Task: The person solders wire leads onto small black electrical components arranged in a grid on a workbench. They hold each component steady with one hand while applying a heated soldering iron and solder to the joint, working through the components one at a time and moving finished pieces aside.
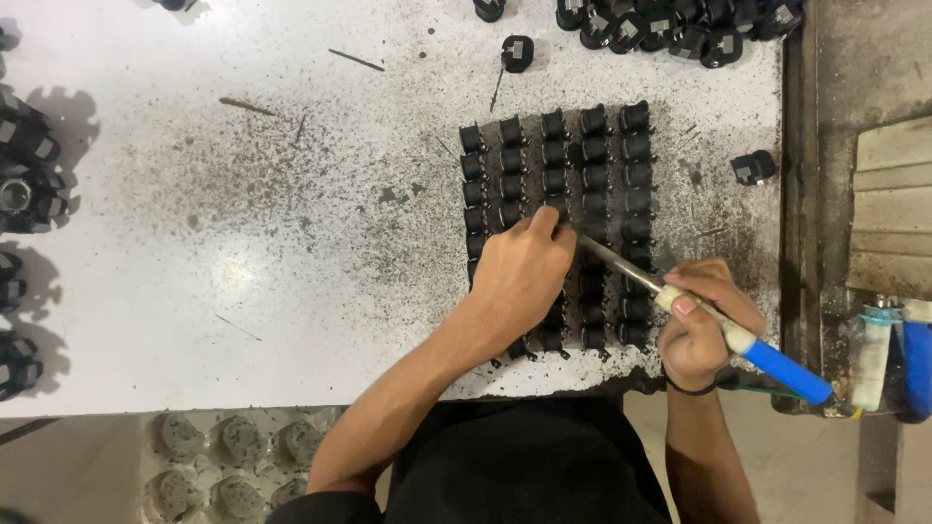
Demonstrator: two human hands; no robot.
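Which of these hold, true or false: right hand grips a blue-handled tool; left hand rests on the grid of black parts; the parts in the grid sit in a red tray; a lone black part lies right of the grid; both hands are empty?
1. The right hand grips a blue-handled tool. True.
2. The left hand rests on the grid of black parts. True.
3. The parts in the grid sit in a red tray. False: they stand straight on the speckled white table.
4. A lone black part lies right of the grid. True.
5. Both hands are empty. False: the right hand holds the tool, its metal tip pointing toward the left hand's fingers.
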